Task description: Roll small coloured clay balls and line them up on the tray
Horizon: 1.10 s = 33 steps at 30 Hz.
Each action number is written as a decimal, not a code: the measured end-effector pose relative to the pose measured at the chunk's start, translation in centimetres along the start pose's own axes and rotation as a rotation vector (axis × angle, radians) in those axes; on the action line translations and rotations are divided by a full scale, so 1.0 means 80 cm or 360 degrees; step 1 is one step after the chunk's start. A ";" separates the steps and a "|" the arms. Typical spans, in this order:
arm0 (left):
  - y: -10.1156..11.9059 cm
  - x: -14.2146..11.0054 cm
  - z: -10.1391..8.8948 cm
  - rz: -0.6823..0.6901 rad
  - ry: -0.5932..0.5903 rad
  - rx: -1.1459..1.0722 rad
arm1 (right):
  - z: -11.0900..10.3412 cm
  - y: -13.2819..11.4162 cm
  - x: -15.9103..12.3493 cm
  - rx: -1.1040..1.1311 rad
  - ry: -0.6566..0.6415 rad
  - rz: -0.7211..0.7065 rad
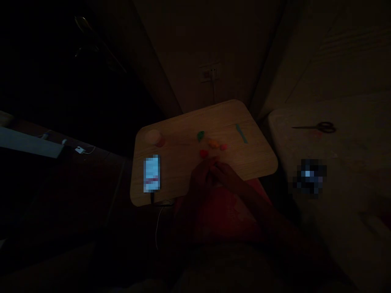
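In the dim head view, my left hand (200,176) and my right hand (228,175) meet over the front edge of a small wooden table (180,126). The fingers of both are closed and pressed together; whatever lies between them is too dark to make out. Just beyond the fingertips sits a red lump (203,154). Behind it are an orange lump (213,143) and a pink lump (224,147), close together. A crumpled-looking green piece (200,136) lies farther back. Toward the right lies a flat teal strip (241,133).
A lit, blurred phone-like screen (152,174) and a small round tub (154,137) occupy the table's left side. Scissors (320,127) lie on a pale surface (284,122) at right, near a pixelated dark object (308,179). A wall socket (210,72) holds a plugged cable.
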<state>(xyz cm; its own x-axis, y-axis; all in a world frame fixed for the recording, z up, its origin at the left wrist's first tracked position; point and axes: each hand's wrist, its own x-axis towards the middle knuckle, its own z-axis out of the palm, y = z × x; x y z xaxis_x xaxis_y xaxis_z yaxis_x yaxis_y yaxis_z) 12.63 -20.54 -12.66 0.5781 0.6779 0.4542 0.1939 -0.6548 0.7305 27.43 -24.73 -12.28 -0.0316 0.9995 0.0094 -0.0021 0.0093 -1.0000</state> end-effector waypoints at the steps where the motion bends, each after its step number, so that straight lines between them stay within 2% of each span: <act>1: -0.001 0.000 0.000 -0.0003 -0.0009 0.0004 | 0.000 -0.001 0.000 -0.0035 0.0004 -0.0018; 9: -0.006 0.002 0.004 0.0042 -0.0042 -0.0082 | 0.000 0.000 -0.001 -0.0145 0.0063 -0.0105; 14: 0.000 0.002 0.005 -0.0038 -0.0125 -0.0300 | -0.001 -0.001 -0.002 -0.0161 0.0065 -0.0155; 19: 0.003 0.001 0.001 -0.0173 -0.0042 -0.0565 | 0.000 0.000 -0.005 -0.0129 0.0079 -0.0225; 25: 0.000 0.003 -0.005 -0.0322 -0.0099 -0.0679 | -0.002 0.007 -0.007 0.0013 0.0157 -0.0038; 29: 0.001 0.005 -0.004 -0.0397 -0.0065 -0.0868 | -0.007 0.012 -0.008 0.0164 0.0035 -0.0008; 33: 0.007 0.006 -0.006 -0.0495 -0.0140 -0.1090 | -0.012 0.016 -0.007 0.0317 -0.0115 0.0066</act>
<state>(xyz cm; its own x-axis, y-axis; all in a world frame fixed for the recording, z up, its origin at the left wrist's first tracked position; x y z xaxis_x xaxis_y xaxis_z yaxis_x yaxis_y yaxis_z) 12.63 -20.41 -11.81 0.6440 0.7494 0.1539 -0.1607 -0.0641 0.9849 28.40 -25.28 -13.59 -0.1074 0.9939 -0.0247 -0.1967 -0.0456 -0.9794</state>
